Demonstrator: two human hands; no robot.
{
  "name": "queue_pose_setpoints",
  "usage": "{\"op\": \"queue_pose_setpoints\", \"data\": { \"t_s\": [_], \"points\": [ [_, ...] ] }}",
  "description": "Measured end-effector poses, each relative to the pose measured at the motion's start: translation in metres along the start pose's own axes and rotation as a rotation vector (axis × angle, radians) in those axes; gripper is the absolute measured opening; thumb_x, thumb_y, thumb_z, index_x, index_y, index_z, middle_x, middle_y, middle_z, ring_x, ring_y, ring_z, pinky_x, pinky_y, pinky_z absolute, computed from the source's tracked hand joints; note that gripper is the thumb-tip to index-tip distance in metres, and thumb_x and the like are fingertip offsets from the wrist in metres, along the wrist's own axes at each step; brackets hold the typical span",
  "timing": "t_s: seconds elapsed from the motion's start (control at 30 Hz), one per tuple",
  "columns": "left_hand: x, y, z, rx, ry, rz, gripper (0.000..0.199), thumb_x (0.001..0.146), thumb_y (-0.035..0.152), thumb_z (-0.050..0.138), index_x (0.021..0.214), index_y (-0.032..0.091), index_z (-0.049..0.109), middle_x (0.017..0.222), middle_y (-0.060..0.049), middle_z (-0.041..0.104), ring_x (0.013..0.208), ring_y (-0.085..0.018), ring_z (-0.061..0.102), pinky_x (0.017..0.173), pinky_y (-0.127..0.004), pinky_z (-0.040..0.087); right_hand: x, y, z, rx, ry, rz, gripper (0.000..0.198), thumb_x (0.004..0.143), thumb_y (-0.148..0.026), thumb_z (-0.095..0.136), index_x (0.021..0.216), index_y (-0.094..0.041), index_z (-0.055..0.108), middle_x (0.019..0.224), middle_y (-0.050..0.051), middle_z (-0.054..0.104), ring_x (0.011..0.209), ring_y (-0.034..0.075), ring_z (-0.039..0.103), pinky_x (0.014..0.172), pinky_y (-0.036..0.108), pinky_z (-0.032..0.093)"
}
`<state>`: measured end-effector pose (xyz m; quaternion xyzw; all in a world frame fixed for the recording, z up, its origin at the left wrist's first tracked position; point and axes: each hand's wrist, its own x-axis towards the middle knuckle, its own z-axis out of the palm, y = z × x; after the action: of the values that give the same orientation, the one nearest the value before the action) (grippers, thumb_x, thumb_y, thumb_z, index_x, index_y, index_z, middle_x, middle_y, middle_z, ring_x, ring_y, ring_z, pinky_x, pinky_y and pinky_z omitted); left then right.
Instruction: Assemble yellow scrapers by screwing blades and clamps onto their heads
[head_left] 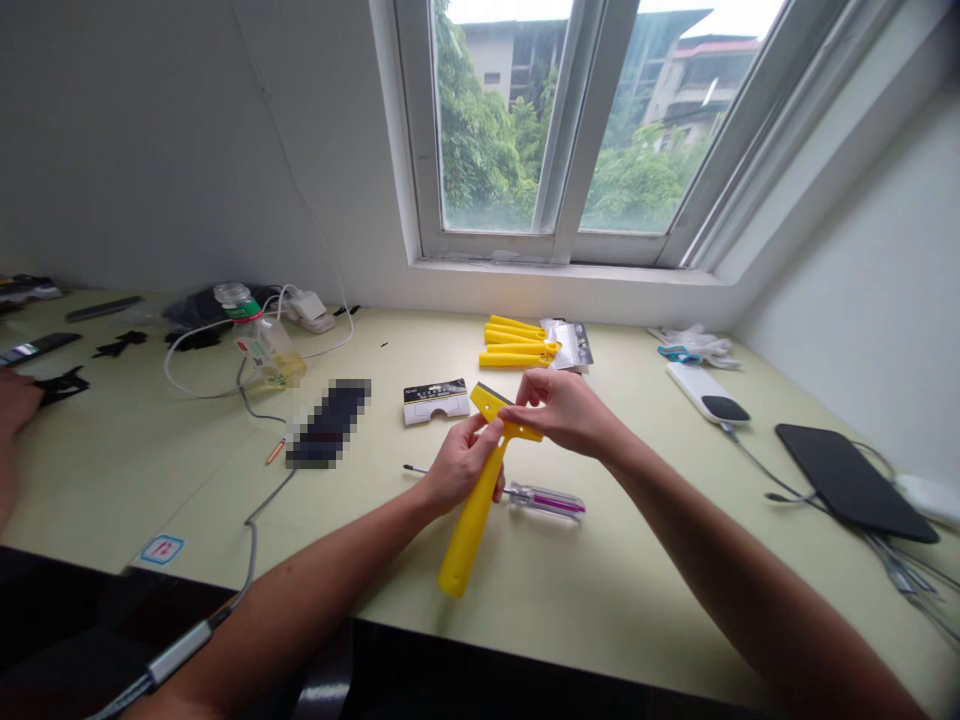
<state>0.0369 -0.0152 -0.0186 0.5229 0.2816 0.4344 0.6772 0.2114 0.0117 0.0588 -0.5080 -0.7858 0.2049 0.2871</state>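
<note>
Just above the table's front part I hold a yellow scraper (472, 525), its long handle slanting down toward me. My left hand (459, 462) is closed round its neck, thumb on top. At the wide head, my right hand (559, 408) has its fingers pinched together against the yellow plastic. A dark strip runs along the head's far edge, and small holes show in its face. Whether a small part sits between the right fingertips is hidden. Beneath the left hand lies a screwdriver (546, 500) with a clear and purple handle, its shaft partly covered.
A black-and-white card box (436, 402) lies beyond the scraper. Farther back are several yellow handles (517, 345) and a silvery packet (571, 345). Leftward stand a bottle (259, 340) and a pixelated dark object (330, 425). A power bank (705, 392), black phone (855, 480) and cables lie right. Another person's hand (16, 400) shows far left.
</note>
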Motion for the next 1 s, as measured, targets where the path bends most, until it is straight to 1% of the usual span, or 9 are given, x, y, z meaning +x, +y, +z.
{"op": "queue_pose_setpoints", "data": {
  "t_s": [0.1, 0.17, 0.27, 0.37, 0.47, 0.53, 0.7, 0.87, 1.0],
  "points": [
    [0.000, 0.000, 0.000, -0.040, 0.029, 0.023, 0.037, 0.090, 0.053, 0.057, 0.092, 0.018, 0.048, 0.058, 0.003, 0.058, 0.041, -0.012, 0.057, 0.040, -0.020, 0.044, 0.000, 0.000, 0.002, 0.014, 0.000, -0.008, 0.028, 0.075, -0.045, 0.070, 0.073, -0.019, 0.061, 0.074, -0.001, 0.058, 0.067, 0.012, 0.050, 0.058, 0.025, 0.037],
    [0.000, 0.002, 0.000, -0.057, 0.025, 0.031, 0.036, 0.090, 0.052, 0.058, 0.094, 0.017, 0.049, 0.066, 0.001, 0.060, 0.042, -0.011, 0.057, 0.039, -0.019, 0.042, 0.000, 0.000, 0.003, 0.049, -0.005, -0.008, 0.027, 0.076, -0.045, 0.069, 0.081, -0.019, 0.061, 0.077, -0.001, 0.058, 0.068, 0.012, 0.050, 0.058, 0.025, 0.038],
    [0.000, 0.005, 0.001, -0.063, 0.003, 0.048, 0.035, 0.092, 0.051, 0.055, 0.096, 0.016, 0.050, 0.070, 0.001, 0.060, 0.041, -0.010, 0.057, 0.037, -0.019, 0.041, 0.002, 0.000, 0.002, 0.188, -0.081, -0.004, 0.028, 0.079, -0.045, 0.066, 0.090, -0.019, 0.064, 0.079, 0.000, 0.061, 0.069, 0.012, 0.052, 0.059, 0.025, 0.041],
    [-0.001, 0.007, 0.002, -0.045, 0.000, 0.064, 0.035, 0.092, 0.050, 0.056, 0.088, 0.016, 0.049, 0.069, 0.001, 0.059, 0.039, -0.008, 0.053, 0.036, -0.018, 0.040, 0.004, 0.000, -0.001, 0.302, -0.173, 0.000, 0.026, 0.084, -0.041, 0.060, 0.089, -0.017, 0.068, 0.082, 0.003, 0.066, 0.073, 0.013, 0.057, 0.063, 0.026, 0.044],
    [-0.001, 0.007, 0.001, -0.016, 0.006, 0.052, 0.035, 0.091, 0.050, 0.057, 0.086, 0.016, 0.048, 0.068, 0.001, 0.059, 0.036, -0.006, 0.050, 0.035, -0.017, 0.037, 0.004, 0.000, -0.002, 0.322, -0.217, 0.026, 0.026, 0.085, -0.039, 0.058, 0.083, -0.015, 0.068, 0.077, 0.003, 0.067, 0.069, 0.013, 0.058, 0.061, 0.025, 0.045],
    [0.000, 0.007, 0.000, 0.007, 0.016, 0.045, 0.035, 0.090, 0.049, 0.059, 0.087, 0.016, 0.049, 0.069, 0.001, 0.059, 0.036, -0.006, 0.050, 0.035, -0.017, 0.036, 0.003, 0.001, -0.001, 0.292, -0.204, 0.034, 0.024, 0.084, -0.037, 0.058, 0.081, -0.016, 0.068, 0.073, 0.003, 0.067, 0.065, 0.013, 0.057, 0.057, 0.025, 0.043],
    [0.001, 0.009, -0.003, 0.062, 0.041, 0.049, 0.036, 0.087, 0.048, 0.063, 0.084, 0.014, 0.053, 0.070, -0.001, 0.060, 0.036, -0.007, 0.051, 0.034, -0.018, 0.035, -0.001, -0.001, 0.002, 0.118, -0.105, 0.011, 0.021, 0.086, -0.033, 0.054, 0.081, -0.017, 0.066, 0.074, 0.003, 0.068, 0.063, 0.012, 0.057, 0.055, 0.024, 0.041],
    [0.003, 0.010, -0.004, 0.071, 0.049, 0.045, 0.036, 0.086, 0.048, 0.063, 0.086, 0.014, 0.053, 0.071, -0.001, 0.061, 0.036, -0.007, 0.050, 0.034, -0.019, 0.035, -0.001, -0.004, 0.006, 0.072, -0.090, 0.023, 0.020, 0.088, -0.032, 0.051, 0.079, -0.018, 0.063, 0.073, 0.002, 0.068, 0.064, 0.012, 0.058, 0.056, 0.024, 0.041],
    [0.004, 0.016, -0.005, 0.066, 0.044, 0.023, 0.035, 0.086, 0.047, 0.063, 0.087, 0.014, 0.052, 0.075, -0.001, 0.061, 0.038, -0.007, 0.052, 0.036, -0.020, 0.037, 0.004, 0.001, 0.006, 0.062, -0.045, -0.014, 0.021, 0.090, -0.032, 0.051, 0.082, -0.019, 0.065, 0.076, 0.002, 0.069, 0.067, 0.013, 0.059, 0.060, 0.025, 0.043]
  ]
}}
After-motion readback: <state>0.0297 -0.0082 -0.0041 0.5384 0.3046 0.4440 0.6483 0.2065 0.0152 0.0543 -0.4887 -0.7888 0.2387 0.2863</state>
